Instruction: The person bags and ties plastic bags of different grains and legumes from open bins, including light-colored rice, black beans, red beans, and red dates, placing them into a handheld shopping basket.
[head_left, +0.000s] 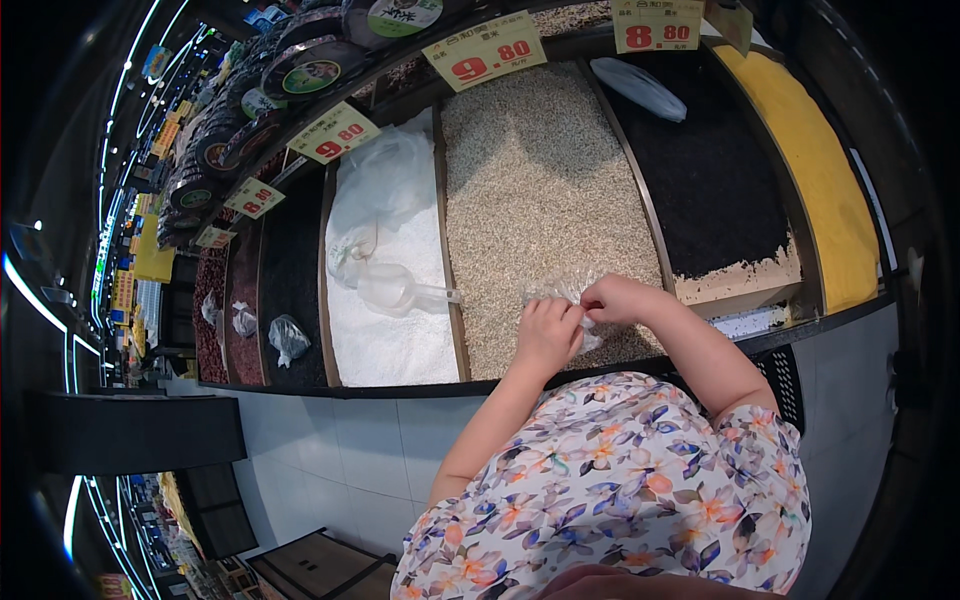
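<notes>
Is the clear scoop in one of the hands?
No, the scoop lies on the white foodstuff, while the left hand and right hand hold a clear bag.

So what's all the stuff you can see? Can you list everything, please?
beige grain: one bin, beige, middle
white contents: one bin, white, left of beige
black contents: two bins, black, right of beige and left of white
yellow contents: one bin, yellow, far right
reddish contents: two bins, dark red, left end
scoop: one, clear, on white
plastic bundles: at least five, clear or whitish, on other bins
signs: several, pale yellow, along the back
round packages: many, dark, upper left
floor tiles: several, pale grey, below
bag: one, clear, at both hands
floral top: one, white multicoloured, bottom
left fingers: one set, bent by bag
right fingers: one set, pinching bag
</notes>
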